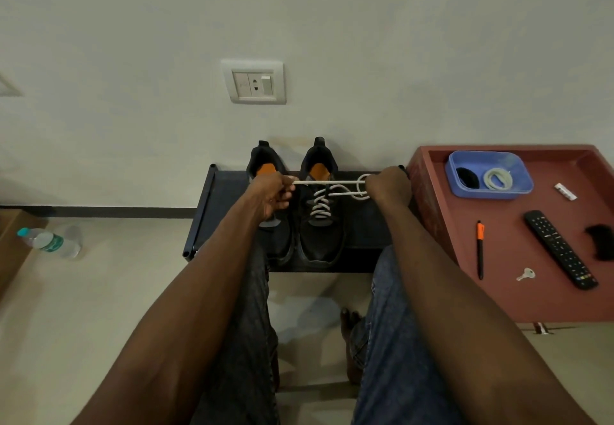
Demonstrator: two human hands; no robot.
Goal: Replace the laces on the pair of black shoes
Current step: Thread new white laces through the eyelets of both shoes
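On the black stand's (365, 225) middle, our left hand (270, 194) and right hand (387, 189) each grip the white lace (320, 207), knotting the right shoe (320, 222); the left shoe (277, 242) looks unlaced.

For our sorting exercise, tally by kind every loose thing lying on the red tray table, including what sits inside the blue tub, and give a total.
Blue tub: 1
Coiled white lace: 1
Coiled black lace: 1
Small white packet: 1
Orange-and-black pen: 1
Remote control: 1
Key: 1
Black item at the right edge, unclear: 1
Total: 8
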